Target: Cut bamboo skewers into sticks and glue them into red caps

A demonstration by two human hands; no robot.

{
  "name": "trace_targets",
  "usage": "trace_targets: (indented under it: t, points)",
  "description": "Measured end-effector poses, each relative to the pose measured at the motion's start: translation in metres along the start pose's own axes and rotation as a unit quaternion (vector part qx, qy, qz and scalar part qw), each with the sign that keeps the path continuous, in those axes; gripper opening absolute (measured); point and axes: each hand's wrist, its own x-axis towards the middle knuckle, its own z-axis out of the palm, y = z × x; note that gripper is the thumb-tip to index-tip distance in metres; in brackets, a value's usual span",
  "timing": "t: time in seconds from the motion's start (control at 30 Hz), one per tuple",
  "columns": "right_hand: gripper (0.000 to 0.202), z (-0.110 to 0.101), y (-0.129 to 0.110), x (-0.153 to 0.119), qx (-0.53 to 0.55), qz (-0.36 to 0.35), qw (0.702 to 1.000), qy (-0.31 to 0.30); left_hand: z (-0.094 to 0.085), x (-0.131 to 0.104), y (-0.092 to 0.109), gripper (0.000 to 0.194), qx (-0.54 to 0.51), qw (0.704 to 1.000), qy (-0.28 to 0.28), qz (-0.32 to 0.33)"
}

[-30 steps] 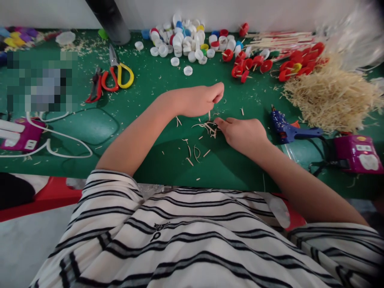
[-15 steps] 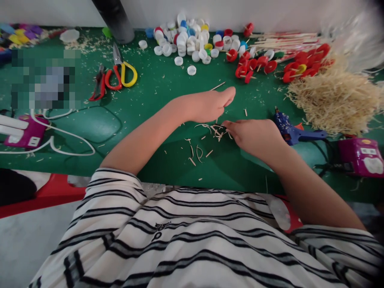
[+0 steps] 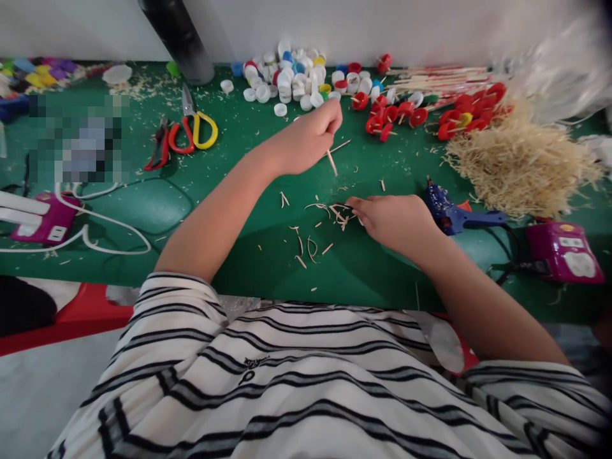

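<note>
My left hand [image 3: 310, 139] is closed in a fist above the table, near the heap of bottle caps. A short thin wooden stick [image 3: 332, 163] juts down from under its fingers. Beside it, another thin stick [image 3: 342, 146] lies on the table. My right hand [image 3: 394, 218] is closer to me, thumb and fingers pinched together at the right end of a small scatter of wood shavings [image 3: 340, 220]. A thin dark thing shows at its fingertips, too small to name. More curled slivers [image 3: 312, 247] lie nearer my body.
White and coloured bottle caps [image 3: 299, 83] are heaped at the back, with red caps on sticks [image 3: 405, 109] to their right. Wood shreds [image 3: 521, 159], a blue glue gun [image 3: 452, 210] and a purple socket block [image 3: 564, 252] lie right. Scissors [image 3: 194, 124] and red-handled pliers [image 3: 159, 143] lie left.
My left hand has moved up and left, away from the right hand, and the stick under its fingers now shows. My right hand stays by the shavings. The view has shifted slightly.
</note>
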Motion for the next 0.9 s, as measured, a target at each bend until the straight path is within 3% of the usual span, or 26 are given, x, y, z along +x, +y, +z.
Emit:
trace_targets:
  t: [0.27, 0.47, 0.9]
  points:
    - [0.049, 0.004, 0.006, 0.011, 0.04, 0.044, 0.996, 0.068, 0.01, -0.001, 0.0, 0.018, 0.059, 0.989, -0.131, -0.02]
    - [0.053, 0.009, 0.006, 0.02, 0.062, 0.045, 0.991, 0.105, 0.015, -0.002, 0.007, 0.023, 0.061, 0.99, -0.124, -0.018]
    - [0.056, 0.007, -0.007, 0.027, 0.02, 0.048, 0.997, 0.064, 0.018, -0.003, 0.012, 0.027, 0.077, 0.989, -0.124, -0.033]
